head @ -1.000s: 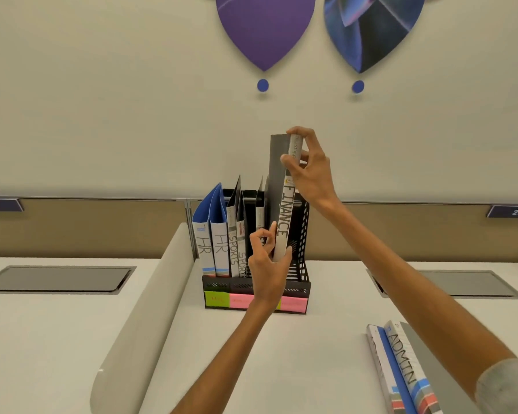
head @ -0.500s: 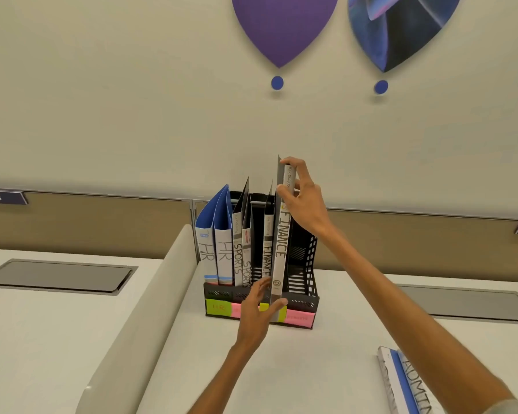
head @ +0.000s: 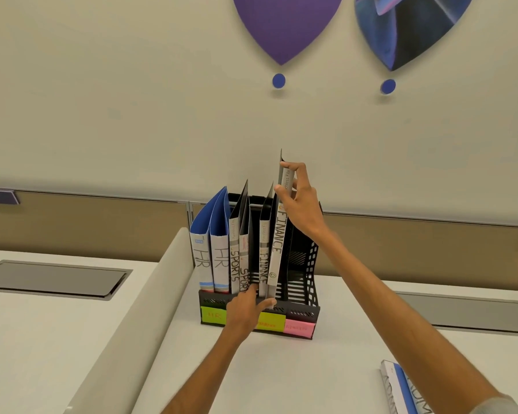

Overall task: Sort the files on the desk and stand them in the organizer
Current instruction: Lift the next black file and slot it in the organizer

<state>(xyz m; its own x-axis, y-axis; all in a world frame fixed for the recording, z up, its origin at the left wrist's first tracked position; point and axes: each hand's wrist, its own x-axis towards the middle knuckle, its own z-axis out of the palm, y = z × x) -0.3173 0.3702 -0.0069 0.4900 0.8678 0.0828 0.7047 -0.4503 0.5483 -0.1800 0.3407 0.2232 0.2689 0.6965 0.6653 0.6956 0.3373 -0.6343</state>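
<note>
A black mesh organizer (head: 307, 265) with coloured labels stands on the white desk. Two blue HR files (head: 211, 255), two SPORTS files (head: 238, 258) and one FINANCE file (head: 263, 255) stand in it. A second grey FINANCE file (head: 277, 243) is upright, its bottom in the third slot. My right hand (head: 299, 201) grips its top. My left hand (head: 247, 309) touches its bottom edge at the organizer's front with thumb and fingers. Its rightmost slot holds nothing.
Two ADMIN files (head: 404, 389) lie flat at the desk's lower right edge. A curved white divider (head: 150, 297) runs along the desk's left side. Grey inset panels (head: 54, 279) sit in the desks left and right. The wall is close behind the organizer.
The FINANCE file has come down into the organizer. My left hand has dropped from its spine to its bottom edge. The camera has moved closer.
</note>
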